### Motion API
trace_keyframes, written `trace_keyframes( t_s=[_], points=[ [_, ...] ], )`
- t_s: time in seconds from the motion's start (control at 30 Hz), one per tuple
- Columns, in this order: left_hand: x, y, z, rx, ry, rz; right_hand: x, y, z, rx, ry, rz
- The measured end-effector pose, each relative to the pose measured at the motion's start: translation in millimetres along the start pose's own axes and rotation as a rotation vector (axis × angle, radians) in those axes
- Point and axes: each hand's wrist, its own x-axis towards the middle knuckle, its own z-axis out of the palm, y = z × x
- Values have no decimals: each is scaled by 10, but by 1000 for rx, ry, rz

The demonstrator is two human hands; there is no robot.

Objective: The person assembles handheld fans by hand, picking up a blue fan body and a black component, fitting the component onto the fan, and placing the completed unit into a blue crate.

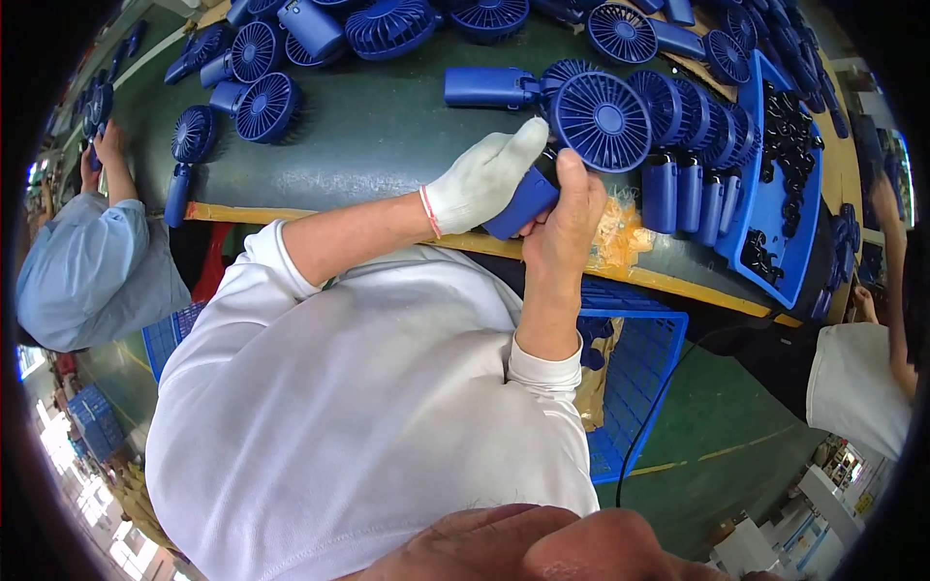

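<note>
A blue handheld fan (603, 118) is between my hands, its round grille up and to the right and its handle slanting down toward me. My left hand (487, 179), in a white knitted glove with a red-edged cuff, closes round the handle from the left, thumb stretched upward near the neck. My bare right hand (567, 218) grips the handle from the right, its thumb raised along the side and its other fingers mostly hidden beneath. Just behind lies another blue fan (489, 87), handle pointing left. Several fans (678, 194) stand in a row to the right.
A blue tray (802, 228) of small black parts sits at the right of the dark green table (378, 155). More fans (392, 27) are heaped along the far side. A blue crate (635, 407) is below the table edge. Co-workers (102, 276) are at both sides.
</note>
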Motion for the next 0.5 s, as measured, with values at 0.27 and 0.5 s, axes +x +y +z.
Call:
trace_keyframes(
  t_s=[0.27,0.5],
  points=[
    [108,72,125,-239,-130,-130,-37,-379,-81,-321,-8,-170],
    [160,68,174,-93,-162,22,111,-310,-267,-77,-75,-199]
  ],
)
